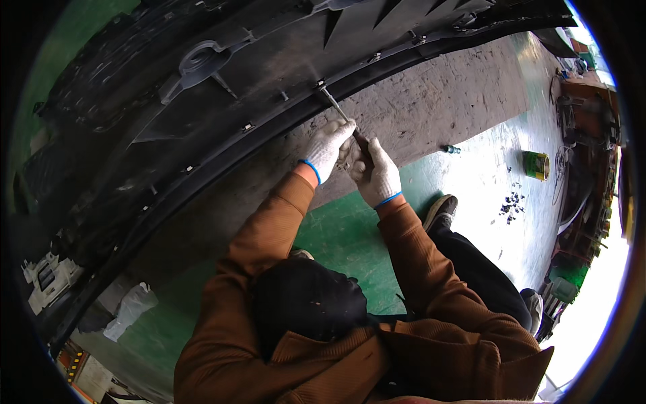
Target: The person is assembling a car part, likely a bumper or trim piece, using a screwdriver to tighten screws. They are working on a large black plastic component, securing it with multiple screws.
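Screwdriver, slim with a metal shaft and dark handle (340, 116), sits in both gloved hands, its tip set against a small fastener (319, 85) on the curved edge of a large black plastic car bumper panel (222, 101). The right hand (377, 172), in a white knitted glove with a blue cuff, has its grip wrapped tight around the dark handle, fingers pressed together on it. The left hand (328, 147), gloved the same way, pinches the shaft just ahead of the handle, touching the right hand. Both hands come from brown corduroy sleeves (269, 229), and the head below them wears a dark knitted cap (306, 303).

The panel arches across the upper left of the view, with a round moulded socket (200, 59) and a row of small clips along its rim. Beneath the hands lies a sheet of worn brown cardboard (431, 108) on a green painted floor (343, 236). A dark-trousered leg with a grey shoe (441, 210) stretches to the right. Farther right on the floor stand a small green and yellow tin (536, 165), a scatter of small dark bits (511, 202), and a little blue object (451, 149). A white plastic part (50, 279) lies at the lower left.
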`<state>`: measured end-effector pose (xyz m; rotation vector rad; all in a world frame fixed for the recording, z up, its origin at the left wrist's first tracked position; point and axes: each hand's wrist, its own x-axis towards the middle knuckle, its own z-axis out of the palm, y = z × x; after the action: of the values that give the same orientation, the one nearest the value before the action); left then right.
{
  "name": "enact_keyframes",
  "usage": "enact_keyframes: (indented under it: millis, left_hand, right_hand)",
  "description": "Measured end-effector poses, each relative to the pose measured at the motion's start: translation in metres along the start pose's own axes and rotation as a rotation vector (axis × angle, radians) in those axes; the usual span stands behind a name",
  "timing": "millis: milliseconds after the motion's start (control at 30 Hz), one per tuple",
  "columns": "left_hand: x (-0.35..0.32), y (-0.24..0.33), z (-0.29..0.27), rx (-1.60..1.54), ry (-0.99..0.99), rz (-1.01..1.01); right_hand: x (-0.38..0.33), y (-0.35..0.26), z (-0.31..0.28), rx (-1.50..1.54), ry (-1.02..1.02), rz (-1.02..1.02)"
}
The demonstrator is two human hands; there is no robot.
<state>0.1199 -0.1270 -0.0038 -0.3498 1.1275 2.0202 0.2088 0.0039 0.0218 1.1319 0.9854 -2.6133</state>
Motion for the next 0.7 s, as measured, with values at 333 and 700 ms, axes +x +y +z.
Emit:
enact_keyframes:
  millis: [333, 700]
  left_hand:
    - [0.014, -0.001, 0.004, 0.393, 0.164, 0.151]
    - [0.009, 0.004, 0.001, 0.484, 0.137, 0.089]
  right_hand:
    - [-0.011, 0.016, 0.012, -0.439, 0.119, -0.310]
    - [-0.014, 0.023, 0.017, -0.288, 0.122, -0.303]
